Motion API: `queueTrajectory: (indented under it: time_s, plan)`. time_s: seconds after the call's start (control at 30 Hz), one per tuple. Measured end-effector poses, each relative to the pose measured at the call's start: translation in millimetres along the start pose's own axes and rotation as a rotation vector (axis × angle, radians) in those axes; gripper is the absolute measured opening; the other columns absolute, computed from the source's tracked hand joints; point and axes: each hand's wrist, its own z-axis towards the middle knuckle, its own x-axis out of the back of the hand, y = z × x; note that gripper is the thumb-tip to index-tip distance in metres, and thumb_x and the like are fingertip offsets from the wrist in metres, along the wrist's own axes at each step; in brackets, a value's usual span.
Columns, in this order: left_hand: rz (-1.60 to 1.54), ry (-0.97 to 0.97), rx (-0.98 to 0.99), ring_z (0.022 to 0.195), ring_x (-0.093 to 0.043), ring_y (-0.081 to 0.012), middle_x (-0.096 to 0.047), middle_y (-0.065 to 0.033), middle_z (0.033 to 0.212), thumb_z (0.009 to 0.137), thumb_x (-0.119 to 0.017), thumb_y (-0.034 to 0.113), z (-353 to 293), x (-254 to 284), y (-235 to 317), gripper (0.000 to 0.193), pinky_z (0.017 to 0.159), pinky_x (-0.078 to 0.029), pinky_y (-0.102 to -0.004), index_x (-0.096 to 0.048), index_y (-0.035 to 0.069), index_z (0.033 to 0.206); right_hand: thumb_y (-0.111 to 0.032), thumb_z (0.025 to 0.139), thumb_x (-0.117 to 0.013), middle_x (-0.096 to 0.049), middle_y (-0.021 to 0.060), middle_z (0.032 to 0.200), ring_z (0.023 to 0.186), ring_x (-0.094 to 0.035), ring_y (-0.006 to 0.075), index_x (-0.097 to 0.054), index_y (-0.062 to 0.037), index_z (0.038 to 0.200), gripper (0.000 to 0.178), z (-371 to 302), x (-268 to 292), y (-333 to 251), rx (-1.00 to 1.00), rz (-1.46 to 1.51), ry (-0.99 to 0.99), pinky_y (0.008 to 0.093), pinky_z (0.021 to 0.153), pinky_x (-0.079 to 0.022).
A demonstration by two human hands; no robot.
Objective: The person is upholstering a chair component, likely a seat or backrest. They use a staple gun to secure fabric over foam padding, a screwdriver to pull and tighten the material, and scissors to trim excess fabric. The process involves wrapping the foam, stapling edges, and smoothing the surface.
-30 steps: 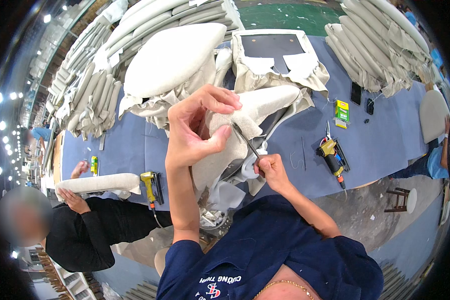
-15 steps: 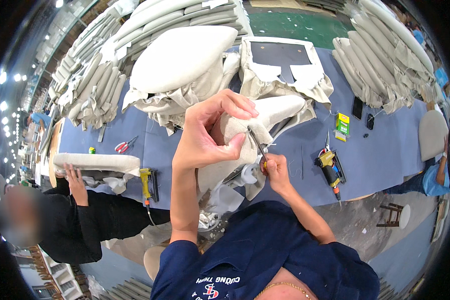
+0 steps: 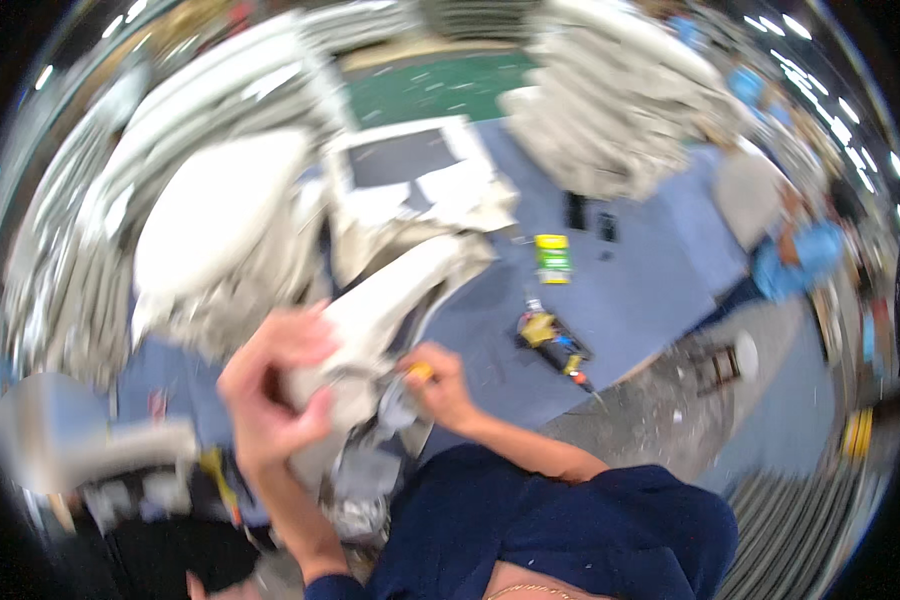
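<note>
A pale, fabric-covered cushion (image 3: 395, 290) is tilted up in front of me over the table's near edge, with loose cloth hanging below it. My left hand (image 3: 280, 385) grips its near left end between thumb and fingers. In my right hand (image 3: 444, 392), closed at the cushion's lower side, is a tool with a yellow handle (image 3: 420, 371). Its shaft cannot be made out now; the earlier picture shows it thin and dark. Motion blurs both hands somewhat.
On the blue-covered table (image 3: 630, 300) lie a yellow-and-black staple gun (image 3: 542, 330), a yellow-green box (image 3: 552, 258) and a black phone (image 3: 576, 211). Behind are a framed seat (image 3: 475, 165), a large cushion (image 3: 220, 210) and stacked cushions (image 3: 610, 110). A person in blue (image 3: 798, 262) is at right.
The view has swung right. The cushion now points up and right, and the right hand with the tool has dropped to its lower side. The left hand still grips its end.
</note>
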Motion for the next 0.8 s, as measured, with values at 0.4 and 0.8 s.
queueTrajectory:
  time_s: [0.4,0.8]
  plan:
    - [-0.042,0.012,0.012,0.105,-0.068,-0.0340,-0.069,-0.0191,0.103,0.093,-0.072,0.010,-1.9,8.3,16.9,0.014,0.098,-0.053,-0.0486,-0.070,-0.003,0.097,-0.072,0.101,-0.034,-0.040,0.0014,0.047,0.041,-0.041,0.0098,-0.053,-0.0056,0.056,0.082,-27.7,-41.3,-4.3,-0.458,0.942,-0.890,0.0255,0.039,-0.031]
    - [0.002,0.042,0.051,0.104,-0.064,-0.0302,-0.065,-0.0175,0.102,0.093,-0.070,0.017,-7.0,26.5,-8.9,0.020,0.101,-0.050,-0.0496,-0.064,-0.002,0.095,-0.082,0.094,-0.015,-0.028,-0.0027,0.046,0.038,-0.027,0.0099,-0.047,-0.0095,0.057,0.088,-12.2,-32.4,0.7,-0.655,1.398,-1.623,0.0263,0.038,-0.026]
